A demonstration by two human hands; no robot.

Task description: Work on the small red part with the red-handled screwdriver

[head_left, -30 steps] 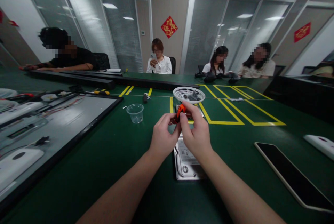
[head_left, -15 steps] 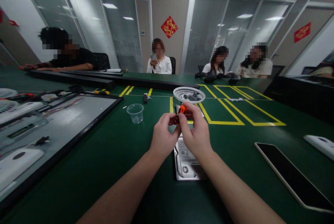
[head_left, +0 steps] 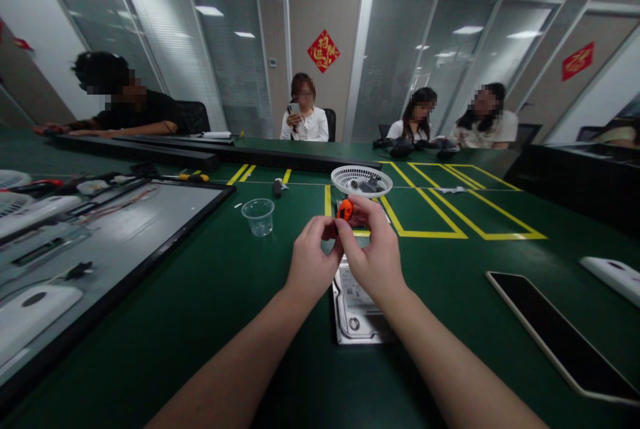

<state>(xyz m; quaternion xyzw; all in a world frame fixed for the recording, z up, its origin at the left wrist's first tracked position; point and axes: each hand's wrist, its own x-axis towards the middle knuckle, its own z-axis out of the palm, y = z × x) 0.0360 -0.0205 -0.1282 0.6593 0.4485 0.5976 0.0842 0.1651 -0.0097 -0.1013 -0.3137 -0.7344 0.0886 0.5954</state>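
Observation:
A small orange-and-black object [head_left: 345, 209] is pinched between the fingertips of both hands; its exact kind is hard to make out. My left hand [head_left: 314, 256] closes its fingers at the object's lower left. From the right, my right hand [head_left: 376, 246] grips it with thumb and curled fingers. Below and between my wrists lies a silver hard drive [head_left: 356, 302] on the green table, partly covered by the right hand. Something small and dark with metal edges sits just behind my fingers, mostly hidden.
Ahead stands a white basket [head_left: 362, 182] with dark parts in it. A clear plastic cup [head_left: 258, 218] is left of my hands. An opened panel [head_left: 190, 206] with parts fills the left side. At right lie a phone [head_left: 560, 336] and a white device [head_left: 613, 277]. People sit across.
The orange-and-black object has turned in my fingers, showing more of its orange part and shifting slightly left. Both hands stay almost in place.

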